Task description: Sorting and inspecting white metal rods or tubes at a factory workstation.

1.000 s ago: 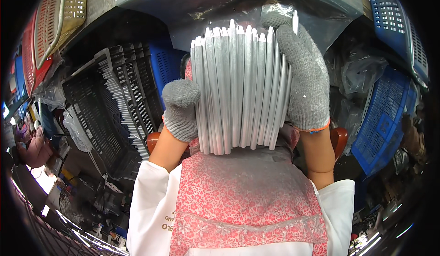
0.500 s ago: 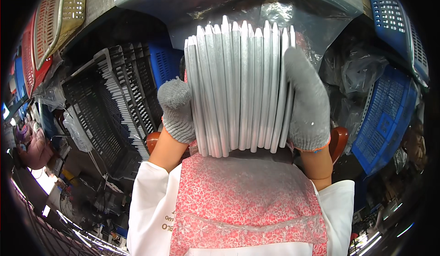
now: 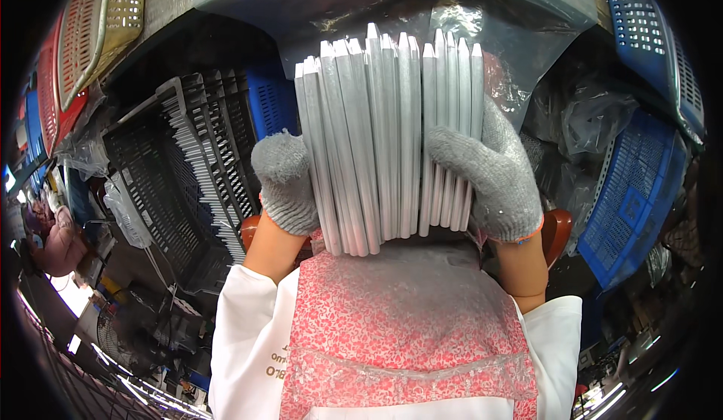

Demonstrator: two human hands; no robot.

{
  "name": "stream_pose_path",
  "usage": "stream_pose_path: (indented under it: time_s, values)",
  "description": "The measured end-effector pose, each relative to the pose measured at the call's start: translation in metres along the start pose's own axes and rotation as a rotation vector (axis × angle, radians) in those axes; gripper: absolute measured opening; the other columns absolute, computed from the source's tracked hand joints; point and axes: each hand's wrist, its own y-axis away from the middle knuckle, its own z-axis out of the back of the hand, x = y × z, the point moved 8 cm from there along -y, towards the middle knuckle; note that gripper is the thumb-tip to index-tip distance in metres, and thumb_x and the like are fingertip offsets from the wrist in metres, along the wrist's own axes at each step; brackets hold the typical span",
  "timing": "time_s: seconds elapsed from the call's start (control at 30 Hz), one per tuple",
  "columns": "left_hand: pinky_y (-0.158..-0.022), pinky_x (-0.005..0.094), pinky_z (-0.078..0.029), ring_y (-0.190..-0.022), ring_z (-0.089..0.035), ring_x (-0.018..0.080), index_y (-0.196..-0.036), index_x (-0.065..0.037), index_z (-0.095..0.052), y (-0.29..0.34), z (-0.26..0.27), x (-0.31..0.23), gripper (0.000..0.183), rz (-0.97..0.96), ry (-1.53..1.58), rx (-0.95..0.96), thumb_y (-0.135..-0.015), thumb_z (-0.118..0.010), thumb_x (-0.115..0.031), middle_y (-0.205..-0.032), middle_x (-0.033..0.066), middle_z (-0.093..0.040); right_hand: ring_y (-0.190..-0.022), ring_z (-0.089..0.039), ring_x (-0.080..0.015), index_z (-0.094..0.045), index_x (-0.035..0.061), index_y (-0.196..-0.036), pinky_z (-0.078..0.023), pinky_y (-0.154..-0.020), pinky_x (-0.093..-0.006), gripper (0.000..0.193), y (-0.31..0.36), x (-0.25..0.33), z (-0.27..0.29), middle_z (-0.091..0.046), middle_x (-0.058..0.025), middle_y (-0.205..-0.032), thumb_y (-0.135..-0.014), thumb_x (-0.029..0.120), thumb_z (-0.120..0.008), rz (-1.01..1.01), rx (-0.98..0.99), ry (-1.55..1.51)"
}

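Observation:
A bundle of long silvery metal rods (image 3: pixel 376 141) with tapered far ends lies side by side between my hands, above my lap. On its left side, my left hand (image 3: pixel 285 179) in a grey knitted glove grips the edge of the bundle; its fingers underneath are hidden. My right hand (image 3: pixel 501 171), gloved the same way, wraps the right side with its thumb lying across the top of several rods. A narrow gap parts those rods from the others. The rods' ends are uneven at both far and near sides.
A grey plastic sheet (image 3: pixel 520 13) covers the surface ahead. Black crates (image 3: pixel 162 187) stand at the left, a blue crate (image 3: pixel 629 194) at the right. Baskets hang over the far corners, among them a blue one (image 3: pixel 651 36). My pink floral apron (image 3: pixel 407 322) covers my lap.
My right thumb has moved from the bundle's right edge over the top of the rightmost rods. Those rods have drawn closer together and shifted slightly away from me, and a gap has opened beside them.

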Motion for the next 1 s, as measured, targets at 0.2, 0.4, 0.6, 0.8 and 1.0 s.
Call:
stream_pose_path:
  time_s: [0.2, 0.4, 0.6, 0.8, 1.0]
  values:
    - [-0.097, 0.0331, -0.046, -0.114, -0.051, 0.0181, -0.134, -0.009, -0.038, 0.001, 0.002, -0.003, 0.046, -0.002, -0.014, -0.008, -0.097, -0.038, -0.036, -0.127, 0.0075, -0.049, -0.100, -0.059, -0.0174, -0.042, -0.0012, -0.132, -0.045, -0.091, -0.0302, 0.064, 0.006, 0.010, -0.004, -0.060, -0.0095, -0.113, -0.077, 0.014, -0.073, 0.116, -0.015, 0.207]
    - [-0.097, 0.0332, -0.045, -0.114, -0.051, 0.0179, -0.134, -0.009, -0.038, 0.003, 0.003, -0.005, 0.046, -0.008, -0.025, -0.017, -0.097, -0.038, -0.036, -0.128, 0.0074, -0.049, -0.092, -0.063, -0.0214, -0.051, -0.0041, -0.124, -0.050, -0.086, -0.0328, 0.065, 0.003, 0.009, 0.007, -0.063, -0.0146, -0.105, -0.065, 0.008, -0.076, -0.074, -0.120, 0.047]
    - [-0.098, 0.0333, -0.045, -0.114, -0.050, 0.0178, -0.134, -0.009, -0.038, 0.002, 0.003, -0.007, 0.046, -0.008, -0.032, -0.014, -0.097, -0.038, -0.036, -0.128, 0.0072, -0.049, -0.101, -0.060, -0.0237, -0.039, -0.0038, -0.135, -0.047, -0.090, -0.0334, 0.077, 0.004, 0.017, 0.002, -0.059, -0.0165, -0.114, -0.067, 0.011, -0.071, 0.256, -0.169, 0.332]
    - [-0.098, 0.0333, -0.045, -0.114, -0.050, 0.0177, -0.134, -0.009, -0.038, 0.002, 0.004, -0.009, 0.047, -0.013, -0.035, -0.021, -0.097, -0.038, -0.037, -0.128, 0.0071, -0.049, -0.111, -0.055, -0.0252, -0.034, -0.0062, -0.138, -0.041, -0.098, -0.0347, 0.082, 0.000, 0.017, 0.002, -0.053, -0.0182, -0.123, -0.065, 0.010, -0.068, 0.101, -0.096, 0.043]
    - [-0.098, 0.0334, -0.044, -0.114, -0.050, 0.0175, -0.134, -0.010, -0.038, 0.001, 0.004, -0.006, 0.047, -0.005, -0.037, -0.022, -0.096, -0.038, -0.037, -0.128, 0.0069, -0.048, -0.112, -0.054, -0.0279, -0.030, -0.0049, -0.139, -0.041, -0.098, -0.0384, 0.087, 0.002, 0.016, 0.000, -0.054, -0.0188, -0.121, -0.063, 0.007, -0.070, 0.299, -0.179, 0.216]
